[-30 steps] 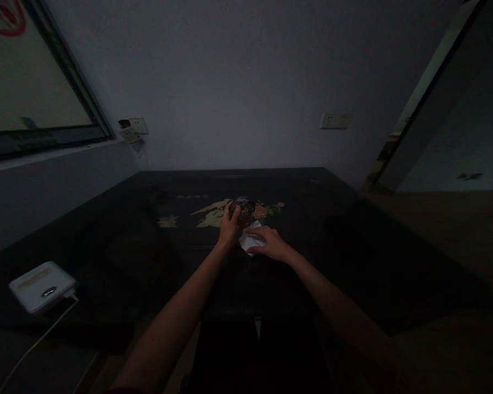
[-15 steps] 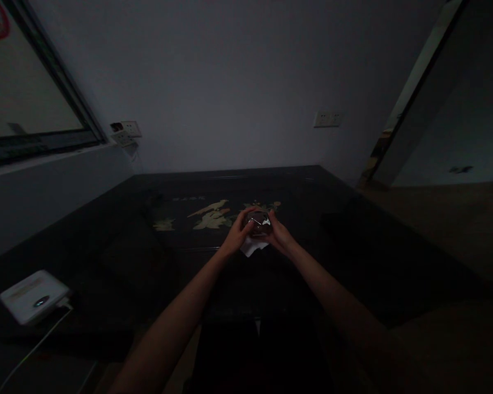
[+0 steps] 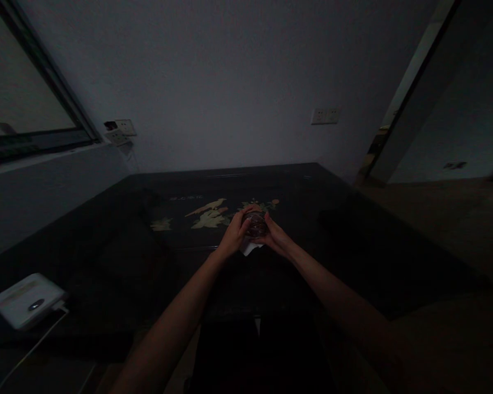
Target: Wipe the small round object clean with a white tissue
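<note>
Between my two hands is a small rounded, shiny brownish object (image 3: 255,225) that looks clear on the outside; the dim light hides its exact kind. My left hand (image 3: 235,232) wraps its left side, fingers over the far edge and thumb on the near face. My right hand (image 3: 276,236) grips its right side, with fingers partly under it. Just below the object, a piece of white paper or tissue (image 3: 251,249) shows over the dark table (image 3: 246,290).
A bird-and-flower picture (image 3: 208,214) decorates the tabletop beyond my hands. At the left lies a white box-shaped device (image 3: 29,301) with a cable (image 3: 33,350). A wall with sockets (image 3: 325,116) stands behind the table, a window (image 3: 24,82) at the left.
The object has turned between my hands: its bright glare is gone and a ridged, brownish face shows. Less of the white piece is visible. The whole view has shifted slightly.
</note>
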The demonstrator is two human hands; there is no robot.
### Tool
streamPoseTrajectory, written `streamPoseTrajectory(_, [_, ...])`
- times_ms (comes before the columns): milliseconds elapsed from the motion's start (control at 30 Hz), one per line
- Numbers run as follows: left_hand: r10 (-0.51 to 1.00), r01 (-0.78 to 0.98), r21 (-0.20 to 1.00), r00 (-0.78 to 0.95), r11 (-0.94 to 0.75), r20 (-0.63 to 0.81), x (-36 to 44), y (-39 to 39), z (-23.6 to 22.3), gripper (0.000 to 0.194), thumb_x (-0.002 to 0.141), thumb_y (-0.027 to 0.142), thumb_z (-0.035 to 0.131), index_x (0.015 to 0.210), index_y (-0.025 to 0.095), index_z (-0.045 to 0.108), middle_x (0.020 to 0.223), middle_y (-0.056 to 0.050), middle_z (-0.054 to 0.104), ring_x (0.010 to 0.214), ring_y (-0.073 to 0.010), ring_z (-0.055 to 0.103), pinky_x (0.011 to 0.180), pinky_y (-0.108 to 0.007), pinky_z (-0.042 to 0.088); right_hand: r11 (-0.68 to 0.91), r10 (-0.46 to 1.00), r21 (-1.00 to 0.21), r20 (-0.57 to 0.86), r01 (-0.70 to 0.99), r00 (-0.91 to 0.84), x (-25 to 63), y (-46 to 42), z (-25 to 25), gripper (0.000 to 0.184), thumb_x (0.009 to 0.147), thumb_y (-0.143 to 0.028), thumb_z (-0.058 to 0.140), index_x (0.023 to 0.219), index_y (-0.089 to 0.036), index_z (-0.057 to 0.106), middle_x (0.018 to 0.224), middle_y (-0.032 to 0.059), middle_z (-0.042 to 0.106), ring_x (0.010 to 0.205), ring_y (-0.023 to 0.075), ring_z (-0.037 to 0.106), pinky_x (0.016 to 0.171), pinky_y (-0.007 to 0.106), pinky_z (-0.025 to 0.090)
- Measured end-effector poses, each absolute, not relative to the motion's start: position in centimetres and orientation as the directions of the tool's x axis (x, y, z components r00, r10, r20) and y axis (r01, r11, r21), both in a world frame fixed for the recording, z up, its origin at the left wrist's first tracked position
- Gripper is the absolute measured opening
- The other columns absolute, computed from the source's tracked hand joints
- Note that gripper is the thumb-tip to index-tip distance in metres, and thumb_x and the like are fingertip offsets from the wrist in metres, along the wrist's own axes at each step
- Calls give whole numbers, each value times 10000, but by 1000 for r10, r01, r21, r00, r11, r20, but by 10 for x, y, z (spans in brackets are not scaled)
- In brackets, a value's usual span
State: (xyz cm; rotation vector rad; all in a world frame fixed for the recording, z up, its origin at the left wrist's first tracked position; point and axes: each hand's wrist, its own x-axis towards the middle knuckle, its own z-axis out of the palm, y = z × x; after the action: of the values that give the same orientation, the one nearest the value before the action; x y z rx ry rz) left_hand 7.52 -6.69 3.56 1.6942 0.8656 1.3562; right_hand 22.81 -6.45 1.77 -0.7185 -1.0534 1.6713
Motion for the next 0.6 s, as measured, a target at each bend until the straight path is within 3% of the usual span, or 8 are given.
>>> streamPoseTrajectory(133, [886, 199, 864, 134, -463, 444, 72, -60, 30, 316, 883, 415, 522, 1092, 227, 665, 1130, -93, 616, 1150, -255, 515, 1098, -381, 306, -72, 966, -905, 42, -419, -256, 224, -66, 19, 398, 838, -560, 581, 1103, -263, 592, 1127, 66, 688, 1013, 223, 656, 788, 368, 559])
streamPoseTrajectory(300, [873, 431, 761, 180, -484, 453, 71, -51, 18, 427, 952, 404, 330, 1117, 158, 638, 1119, -135, 597, 1096, -241, 540, 1040, -429, 382, -139, 965, -854, -2, -501, -263, 220, -64, 15, 361, 793, -537, 650, 1018, -256, 618, 1022, 48, 714, 972, 226, 665, 798, 400, 552])
streamPoseTrajectory(467, [876, 418, 772, 179, -479, 448, 66, -42, 17, 480, 969, 418, 265, 1153, 164, 628, 1158, -119, 627, 1111, -221, 555, 1027, -399, 399, -138, 969, -791, 17, -596, -247, 218, -62, 15, 372, 743, -508, 707, 1004, -259, 618, 967, 28, 714, 910, 219, 666, 778, 405, 556])
streamPoseTrajectory(600, [926, 463, 816, 33, -348, 376, 56, -32, 18, 446, 967, 393, 284, 1127, 153, 624, 1141, -109, 652, 1075, -213, 590, 978, -370, 434, -32, 991, -812, 50, -582, -124, 225, -57, 16, 376, 691, -481, 759, 970, -273, 619, 926, -3, 706, 850, 187, 663, 737, 352, 553])
